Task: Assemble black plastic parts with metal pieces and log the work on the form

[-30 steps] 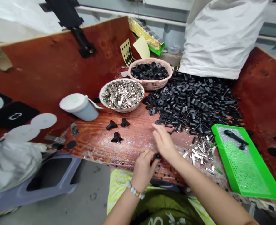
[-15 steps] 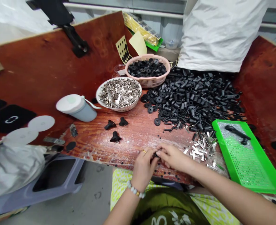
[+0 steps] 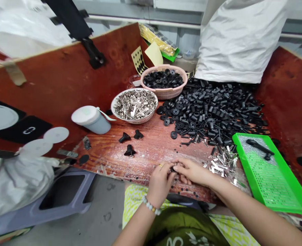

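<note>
My left hand (image 3: 161, 179) and my right hand (image 3: 189, 170) meet above the front edge of the wooden table (image 3: 153, 147). Between their fingertips is a small black part (image 3: 173, 168), mostly covered, so its exact shape cannot be made out. Both hands are closed on it, the right thumb and forefinger pressing from above. Beyond my left hand three black flared pieces lie apart on the wood, the nearest flared piece (image 3: 129, 150) having a bit of metal at its base. To the right of my right hand is a loose pile of metal clips (image 3: 224, 160).
A bowl (image 3: 113, 108) of metal clips and a pink basket (image 3: 163, 94) of black discs stand behind. Black plastic parts (image 3: 209, 106) are heaped at the back right. A green tray (image 3: 276, 184) lies right, a lidded cup (image 3: 97, 124) left. Wooden walls (image 3: 64, 75) border the table.
The camera view has turned slightly left, shifting most things a little right and down. Both hands stay together on the small black part, with the right hand's lower fingers showing more.
</note>
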Demonstrator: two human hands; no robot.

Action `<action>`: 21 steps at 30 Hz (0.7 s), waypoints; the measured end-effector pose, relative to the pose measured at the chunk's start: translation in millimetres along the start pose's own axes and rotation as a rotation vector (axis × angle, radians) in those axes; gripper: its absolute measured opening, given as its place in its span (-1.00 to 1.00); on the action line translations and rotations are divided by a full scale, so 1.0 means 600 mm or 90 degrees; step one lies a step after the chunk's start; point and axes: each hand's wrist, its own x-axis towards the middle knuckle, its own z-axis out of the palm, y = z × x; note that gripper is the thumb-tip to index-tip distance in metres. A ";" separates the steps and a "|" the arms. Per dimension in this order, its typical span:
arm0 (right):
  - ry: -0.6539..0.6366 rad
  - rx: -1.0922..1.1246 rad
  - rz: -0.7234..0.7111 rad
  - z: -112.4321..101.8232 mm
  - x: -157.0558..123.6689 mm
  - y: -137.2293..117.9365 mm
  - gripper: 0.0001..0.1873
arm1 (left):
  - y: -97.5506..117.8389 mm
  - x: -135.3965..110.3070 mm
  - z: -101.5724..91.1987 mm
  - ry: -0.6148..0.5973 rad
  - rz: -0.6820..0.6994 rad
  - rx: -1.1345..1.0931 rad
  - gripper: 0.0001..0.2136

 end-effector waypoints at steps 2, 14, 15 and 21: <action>0.090 -0.005 -0.037 -0.017 -0.010 0.003 -0.57 | 0.000 0.000 -0.001 0.010 0.004 0.000 -0.84; 0.610 -0.629 -0.163 -0.201 -0.103 0.034 -0.82 | -0.039 0.038 -0.043 0.106 0.003 0.226 -0.84; 0.593 -0.680 -0.168 -0.198 -0.097 0.035 -0.82 | -0.043 0.041 -0.044 0.106 -0.002 0.231 -0.83; 0.427 -0.894 -0.222 -0.169 -0.014 0.018 -0.82 | -0.048 0.028 -0.054 0.101 0.001 0.193 -0.74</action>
